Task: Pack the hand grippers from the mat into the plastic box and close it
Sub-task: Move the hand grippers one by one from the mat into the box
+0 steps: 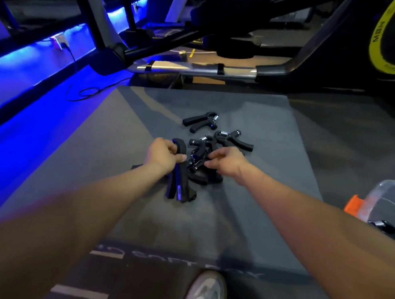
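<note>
Several black hand grippers lie in a loose pile (200, 156) on the grey mat (113, 144). My left hand (162, 153) grips a black hand gripper (178, 178) by its top, its handles hanging down toward me. My right hand (229, 161) hovers over the pile with its fingers relaxed and pointing left, holding nothing. One gripper (201, 121) lies apart at the far side, another (235, 139) to the right of the pile. The clear plastic box (391, 202) with an orange latch (354, 204) stands at the right edge, with one gripper (382, 226) inside.
An exercise machine with a chrome bar (197, 68) stands beyond the mat's far edge, and a yellow-rimmed flywheel (383, 38) at the upper right. A black cable (79, 93) lies on the blue-lit floor to the left. My shoe (206, 291) is at the bottom.
</note>
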